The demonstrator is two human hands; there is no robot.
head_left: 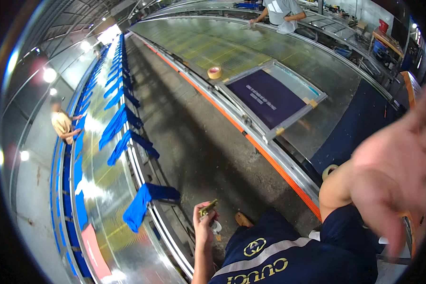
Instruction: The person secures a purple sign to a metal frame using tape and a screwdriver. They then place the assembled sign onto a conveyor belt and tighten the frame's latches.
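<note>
Low in the middle, my left hand (204,226) is closed around a small yellow-green crumpled thing (208,208), its kind too small to make out. Below it a whitish piece (217,227) shows by the fingers. My right hand (388,165) is raised close at the right, palm showing, fingers spread and partly blurred, with nothing visible in it. Beyond it, a screen-printing frame (285,127) with a dark purple mesh and pale lettering lies on the long table (336,71). A roll of tape (214,72) rests beside the frame's far left corner.
An orange strip (262,150) runs along the table's near edge. Across the grey aisle (194,137), blue cloths (149,199) hang over another long table. One person (64,122) stands at far left, another (281,14) at the far table side. A pink sheet (95,253) lies lower left.
</note>
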